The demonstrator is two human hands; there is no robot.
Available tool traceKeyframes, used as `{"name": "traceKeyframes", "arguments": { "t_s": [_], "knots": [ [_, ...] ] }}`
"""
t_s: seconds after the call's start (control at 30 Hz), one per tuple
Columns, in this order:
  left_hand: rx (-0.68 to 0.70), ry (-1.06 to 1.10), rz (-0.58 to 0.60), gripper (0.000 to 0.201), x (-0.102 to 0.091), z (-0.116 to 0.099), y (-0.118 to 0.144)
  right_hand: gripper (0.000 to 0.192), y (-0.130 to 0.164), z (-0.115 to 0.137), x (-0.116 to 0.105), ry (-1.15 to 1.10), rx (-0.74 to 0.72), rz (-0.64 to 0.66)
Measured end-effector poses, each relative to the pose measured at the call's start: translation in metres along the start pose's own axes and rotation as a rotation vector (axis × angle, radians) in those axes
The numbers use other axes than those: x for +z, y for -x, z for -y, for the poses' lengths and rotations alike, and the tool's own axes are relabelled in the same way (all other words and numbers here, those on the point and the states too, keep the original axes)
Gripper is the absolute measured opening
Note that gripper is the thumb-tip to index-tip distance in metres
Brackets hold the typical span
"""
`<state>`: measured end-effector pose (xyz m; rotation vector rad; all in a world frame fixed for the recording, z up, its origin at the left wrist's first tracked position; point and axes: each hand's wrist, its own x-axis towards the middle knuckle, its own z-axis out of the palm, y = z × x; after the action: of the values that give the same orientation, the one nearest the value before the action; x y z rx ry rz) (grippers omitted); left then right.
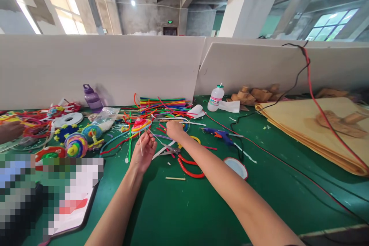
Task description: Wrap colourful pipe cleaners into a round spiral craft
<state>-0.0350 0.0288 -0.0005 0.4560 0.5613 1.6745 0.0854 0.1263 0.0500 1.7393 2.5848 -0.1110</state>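
My left hand (145,150) is closed on a small coiled pipe-cleaner disc (140,126) in red, pink, yellow and white; a thin white strand hangs down by the fingers. My right hand (174,130) is to the right of it, fingers curled together over the table. What it pinches, if anything, is too small to make out. Below and between the hands lie scissors (188,172) with red handles and partly open blades. Yellow handles (197,139) show behind my right forearm. A blue hot glue gun (218,135) rests to the right of my right hand.
Coloured pipe cleaners (164,103) are piled at the back. Finished coiled pieces (75,145) and a phone (77,196) lie on the left, near another person's hand (11,131). A purple bottle (92,98), white bottle (216,98), round lid (236,167) and red cable (288,163) are around.
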Motion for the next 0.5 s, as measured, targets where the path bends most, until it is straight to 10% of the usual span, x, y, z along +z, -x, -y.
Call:
{"name": "traceKeyframes", "arguments": {
  "t_s": [0.5],
  "knots": [
    [-0.008,0.041,-0.043,0.006,0.004,-0.002,0.002,0.018,0.0,-0.013,-0.023,-0.149,-0.109,-0.085]
  ]
}}
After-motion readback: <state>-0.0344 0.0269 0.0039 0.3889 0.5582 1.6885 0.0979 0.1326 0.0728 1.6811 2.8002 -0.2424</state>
